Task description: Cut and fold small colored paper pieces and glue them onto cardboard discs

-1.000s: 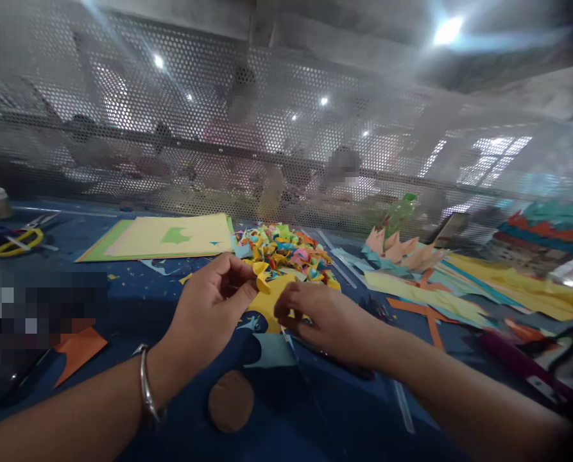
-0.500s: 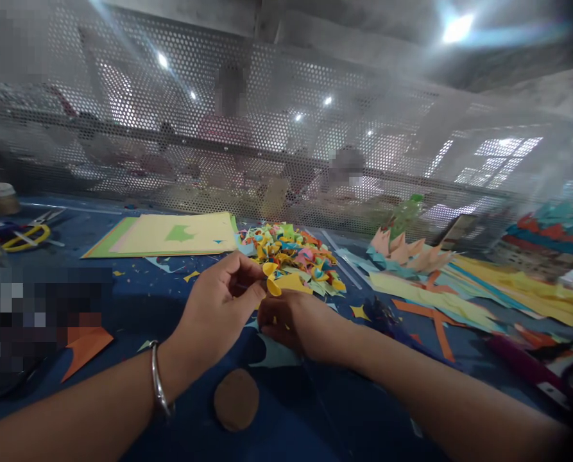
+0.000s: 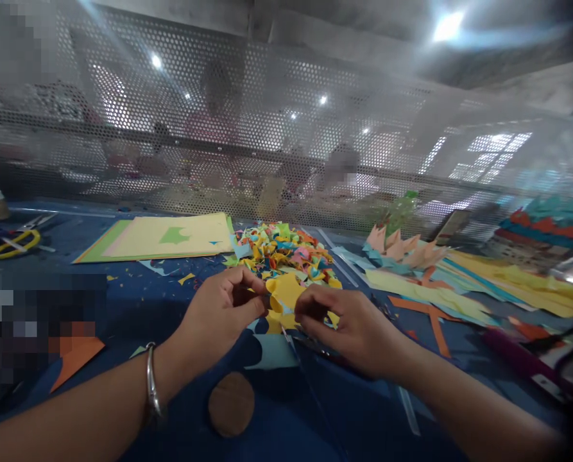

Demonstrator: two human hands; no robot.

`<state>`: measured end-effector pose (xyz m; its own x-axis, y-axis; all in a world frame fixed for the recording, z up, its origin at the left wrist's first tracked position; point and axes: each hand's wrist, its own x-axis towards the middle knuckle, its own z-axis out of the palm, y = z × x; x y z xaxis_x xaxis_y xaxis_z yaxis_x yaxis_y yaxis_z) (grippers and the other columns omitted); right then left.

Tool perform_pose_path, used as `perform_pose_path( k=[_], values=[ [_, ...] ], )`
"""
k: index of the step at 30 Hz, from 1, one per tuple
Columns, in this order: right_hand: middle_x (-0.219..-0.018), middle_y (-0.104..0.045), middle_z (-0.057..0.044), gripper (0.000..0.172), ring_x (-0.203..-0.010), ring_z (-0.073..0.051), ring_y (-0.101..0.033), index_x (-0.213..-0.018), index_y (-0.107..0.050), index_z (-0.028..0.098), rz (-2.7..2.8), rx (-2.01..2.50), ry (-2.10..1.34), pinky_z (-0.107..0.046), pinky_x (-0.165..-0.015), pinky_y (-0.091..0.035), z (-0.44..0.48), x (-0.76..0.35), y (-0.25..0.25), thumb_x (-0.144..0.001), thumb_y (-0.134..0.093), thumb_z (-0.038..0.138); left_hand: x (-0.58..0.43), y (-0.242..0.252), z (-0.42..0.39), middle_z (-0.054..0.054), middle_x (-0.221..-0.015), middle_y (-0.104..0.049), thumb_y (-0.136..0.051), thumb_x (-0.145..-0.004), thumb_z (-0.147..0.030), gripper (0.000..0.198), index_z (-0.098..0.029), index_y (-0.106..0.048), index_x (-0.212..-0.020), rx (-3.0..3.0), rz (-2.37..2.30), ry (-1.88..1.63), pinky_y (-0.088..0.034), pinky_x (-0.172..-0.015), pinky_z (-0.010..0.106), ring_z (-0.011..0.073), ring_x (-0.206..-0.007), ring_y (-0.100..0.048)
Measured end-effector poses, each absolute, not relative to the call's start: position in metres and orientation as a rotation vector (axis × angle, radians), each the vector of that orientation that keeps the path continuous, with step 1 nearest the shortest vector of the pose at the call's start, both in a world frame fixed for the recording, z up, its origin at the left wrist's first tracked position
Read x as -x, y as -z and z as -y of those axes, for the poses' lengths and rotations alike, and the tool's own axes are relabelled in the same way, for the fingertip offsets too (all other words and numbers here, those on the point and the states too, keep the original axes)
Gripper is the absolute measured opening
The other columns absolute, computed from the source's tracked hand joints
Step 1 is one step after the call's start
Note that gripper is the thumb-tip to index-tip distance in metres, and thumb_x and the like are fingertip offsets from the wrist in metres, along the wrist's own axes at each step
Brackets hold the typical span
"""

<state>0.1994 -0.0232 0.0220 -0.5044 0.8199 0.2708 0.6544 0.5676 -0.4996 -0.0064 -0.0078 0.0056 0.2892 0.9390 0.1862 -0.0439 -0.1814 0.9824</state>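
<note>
The left hand (image 3: pixel 217 316) and the right hand (image 3: pixel 355 328) meet over the blue desk (image 3: pixel 136 308), with a yellow paper piece (image 3: pixel 286 292) held between them just above the surface. The left grip is pinched, thumb and forefinger closed on the piece's left edge. The right grip is closed on its lower right side, fingertips curled in.

Half a second ago the right hand sat tucked close against the left, under a small curled yellow loop. Now it has drawn off to the right, the two hands stand a little apart, and the yellow piece shows wider and flatter between them. The left hand has barely shifted.

A metal bangle (image 3: pixel 152 385) circles the left wrist. Just behind the yellow piece lies a heap of curled coloured paper bits (image 3: pixel 286 247), and left of that a stack of pale sheets (image 3: pixel 171 237). A light blue scrap (image 3: pixel 271 353) lies under the hands, and a round brown disc (image 3: pixel 231 404) lies nearer the person. Yellow-handled scissors (image 3: pixel 11 244) rest at the far left, well apart, as before.
</note>
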Motion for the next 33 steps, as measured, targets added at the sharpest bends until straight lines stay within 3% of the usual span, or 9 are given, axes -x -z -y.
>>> perform_pose_path(
  k=[17,25,33],
  values=[
    [-0.072,-0.061,0.001,0.002,-0.063,-0.011,-0.058,-0.082,-0.057,0.02,2.061,1.05,-0.322,-0.022,-0.061,-0.049,0.036,-0.202,-0.019,-0.082,-0.056,0.018,-0.007,0.001,0.012,-0.001,-0.068,-0.06,-0.063,-0.065,-0.014,0.01,-0.02,-0.055,-0.067,-1.464,-0.91,-1.095,-0.043,-0.059,0.026,0.0117,-0.061,-0.053],
    [-0.078,-0.062,0.001,0.011,-0.066,-0.01,-0.059,-0.091,-0.057,0.019,2.07,1.012,-0.349,-0.021,-0.064,-0.05,0.036,-0.201,-0.014,-0.081,-0.056,0.015,-0.008,0.003,0.012,-0.003,-0.065,-0.057,-0.066,-0.066,-0.016,0.011,-0.019,-0.055,-0.067,-1.485,-0.916,-1.095,-0.042,-0.057,0.023,0.0099,-0.057,-0.051],
    [-0.083,-0.065,-0.003,0.013,-0.072,-0.014,-0.061,-0.095,-0.061,0.02,2.184,0.942,-0.288,-0.027,-0.066,-0.05,0.036,-0.2,-0.013,-0.086,-0.051,0.018,-0.006,0.006,0.012,0.0,-0.069,-0.063,-0.063,-0.07,-0.017,0.008,-0.019,-0.055,-0.069,-1.607,-0.922,-1.086,-0.045,-0.061,0.026,0.0132,-0.063,-0.056]
  ],
)
